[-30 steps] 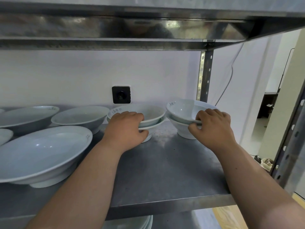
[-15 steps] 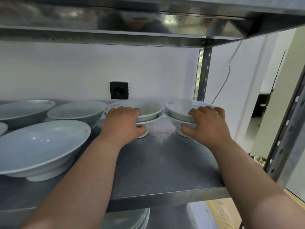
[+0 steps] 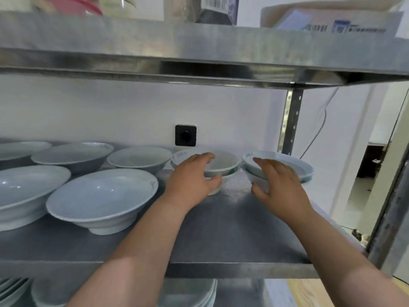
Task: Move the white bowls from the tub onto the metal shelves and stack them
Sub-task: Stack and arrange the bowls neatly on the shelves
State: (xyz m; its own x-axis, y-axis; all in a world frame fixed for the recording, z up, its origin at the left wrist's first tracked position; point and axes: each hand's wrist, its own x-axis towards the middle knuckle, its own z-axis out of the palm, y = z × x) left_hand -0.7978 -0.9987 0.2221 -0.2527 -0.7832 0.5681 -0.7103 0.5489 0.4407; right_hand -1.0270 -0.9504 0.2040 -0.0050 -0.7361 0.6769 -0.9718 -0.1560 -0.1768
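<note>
Item one: a stack of two small white bowls [image 3: 223,168] at the far middle of the metal shelf [image 3: 232,231], one nested in the other. Your left hand [image 3: 191,180] lies against its near side, fingers spread over the top bowl's rim and thumb curled under toward the foot; the hand is loosely open, touching rather than clamped.

Item two: a second stack of two small bowls [image 3: 294,168] just to the right, apart from the first. Your right hand [image 3: 277,185] covers its near left side, fingers fanned across the rim and thumb low by the lower bowl. You seem to be resting on it more than gripping, though motion blur makes that hard to judge.

Item three: wide shallow bowls to the left on the same shelf. One [image 3: 101,197] sits near the front, another [image 3: 28,191] is cut by the left edge, and three more [image 3: 139,158] stand in a row along the back.

Item four: a black wall socket [image 3: 186,135] on the white wall behind the first stack, and a perforated upright post [image 3: 290,122] at the far right corner.

Item five: the upper shelf [image 3: 199,47], carrying a printed carton [image 3: 327,21] at the right and blurred containers at the left.

Item six: more stacked dishes [image 3: 190,292] on the level below.
</note>
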